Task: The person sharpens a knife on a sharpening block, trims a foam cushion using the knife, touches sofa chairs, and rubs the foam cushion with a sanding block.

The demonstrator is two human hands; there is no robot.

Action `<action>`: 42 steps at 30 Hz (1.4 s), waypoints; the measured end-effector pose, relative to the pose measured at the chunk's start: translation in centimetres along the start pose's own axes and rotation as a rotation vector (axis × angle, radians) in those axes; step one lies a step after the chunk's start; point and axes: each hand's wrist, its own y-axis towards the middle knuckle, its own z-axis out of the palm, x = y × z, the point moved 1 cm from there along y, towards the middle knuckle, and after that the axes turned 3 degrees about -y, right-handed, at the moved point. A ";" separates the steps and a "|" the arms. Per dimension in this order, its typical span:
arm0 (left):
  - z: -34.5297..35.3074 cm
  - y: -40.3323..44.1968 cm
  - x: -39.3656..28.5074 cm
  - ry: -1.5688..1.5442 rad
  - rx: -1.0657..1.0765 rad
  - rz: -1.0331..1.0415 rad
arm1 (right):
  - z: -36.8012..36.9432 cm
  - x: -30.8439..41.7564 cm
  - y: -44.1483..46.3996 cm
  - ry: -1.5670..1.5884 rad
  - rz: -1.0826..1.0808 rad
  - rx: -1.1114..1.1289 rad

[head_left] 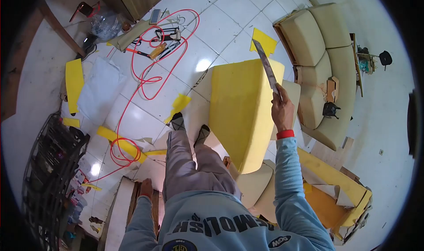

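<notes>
Long blade (266, 65), half-past one: right hand's (283, 112) fingers clamped on near end, seemingly keeping its length free. Yellow block (234, 112): centre, toward three. Left hand (146, 187), half-past seven: fingers' state unclear.

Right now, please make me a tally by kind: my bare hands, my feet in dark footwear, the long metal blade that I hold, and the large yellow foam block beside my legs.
Left bare hand and right bare hand: 2
Left foot and right foot in dark footwear: 2
Long metal blade: 1
Large yellow foam block: 1
Total: 6
</notes>
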 end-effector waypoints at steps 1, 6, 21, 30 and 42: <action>0.3 0.3 -1.2 0.062 0.012 0.059 | -1.3 0.6 -0.3 0.045 -0.014 0.002; 1.7 4.7 -9.6 -0.096 0.019 0.122 | -7.0 1.5 -0.6 0.094 0.071 0.083; 2.3 10.2 -35.6 -0.191 -0.045 0.132 | -8.8 1.7 14.4 -0.044 -0.033 0.296; 2.6 11.9 -37.3 -0.162 -0.019 0.089 | 3.0 1.2 25.7 -0.178 -0.173 0.602; -2.9 14.9 -43.8 -0.409 -0.024 -0.111 | 8.6 1.6 30.4 -0.441 -0.008 0.816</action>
